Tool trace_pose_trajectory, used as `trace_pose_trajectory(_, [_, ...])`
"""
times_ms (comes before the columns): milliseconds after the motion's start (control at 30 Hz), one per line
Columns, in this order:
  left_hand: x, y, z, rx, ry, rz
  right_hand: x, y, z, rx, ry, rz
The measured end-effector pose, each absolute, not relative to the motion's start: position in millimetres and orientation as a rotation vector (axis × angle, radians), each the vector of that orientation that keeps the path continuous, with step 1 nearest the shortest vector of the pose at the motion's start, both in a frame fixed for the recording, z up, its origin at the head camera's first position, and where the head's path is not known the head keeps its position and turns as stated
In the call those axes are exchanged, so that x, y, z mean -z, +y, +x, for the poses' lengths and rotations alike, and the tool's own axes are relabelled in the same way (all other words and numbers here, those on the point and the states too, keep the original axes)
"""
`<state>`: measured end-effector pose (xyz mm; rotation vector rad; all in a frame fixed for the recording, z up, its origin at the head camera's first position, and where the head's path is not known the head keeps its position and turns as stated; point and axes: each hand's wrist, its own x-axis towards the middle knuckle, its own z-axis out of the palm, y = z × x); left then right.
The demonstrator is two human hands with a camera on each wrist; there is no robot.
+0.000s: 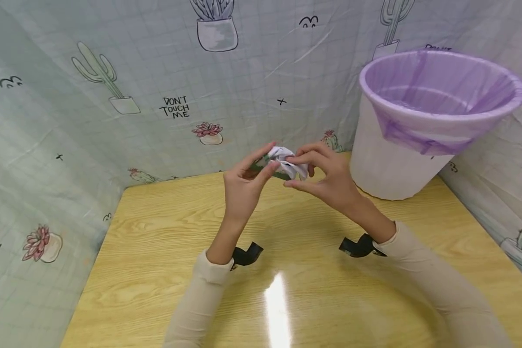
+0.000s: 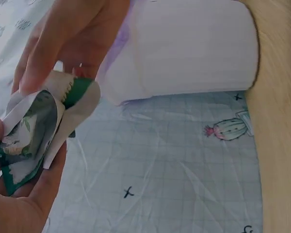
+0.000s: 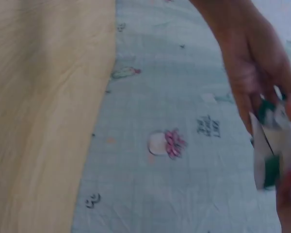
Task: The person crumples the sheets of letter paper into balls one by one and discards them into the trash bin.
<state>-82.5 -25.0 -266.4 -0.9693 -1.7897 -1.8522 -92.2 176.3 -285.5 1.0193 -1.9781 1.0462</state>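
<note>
A crumpled piece of printed paper (image 1: 280, 152), white with green parts, is held above the far side of the table between both hands. My left hand (image 1: 242, 191) pinches its left side with thumb and fingers. On the other side, my right hand (image 1: 330, 179) grips the right end, fingertips over the top and thumb below. In the left wrist view the paper (image 2: 78, 91) is folded back on itself, forming a rounded opening with a green-edged print inside. The right wrist view shows the paper (image 3: 268, 171) blurred and partly hidden by fingers.
A white bin (image 1: 387, 154) with a purple liner bag (image 1: 443, 89) over its rim stands at the back right of the wooden table (image 1: 165, 232). A cactus-printed sheet (image 1: 156, 63) hangs behind and on both sides. Black straps with camera mounts sit at both wrists.
</note>
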Motion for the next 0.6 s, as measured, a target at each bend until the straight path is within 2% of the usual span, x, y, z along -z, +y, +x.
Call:
trace_pose_trajectory(133, [267.4, -37.6, -93.5, 2.026, -1.769, -0.928, 276.3, 189.4, -93.7, -1.104, -1.994, 1.336])
trace_pose_trajectory(233, [270.3, -42.7, -98.4, 2.106, -1.810, -0.953, 270.8, 195.6, -92.7, -1.247, -1.969, 1.447])
trace_pose_trajectory(333, [271.9, -42.7, -99.7, 2.140, -1.840, -1.001, 268.2, 192.8, -89.8, -1.314, -1.973, 1.433])
trace_pose_trajectory(600, [278.7, -32.1, -90.2, 2.065, -1.895, -1.028, 264.0, 184.0, -78.8, -1.121, -1.973, 1.226])
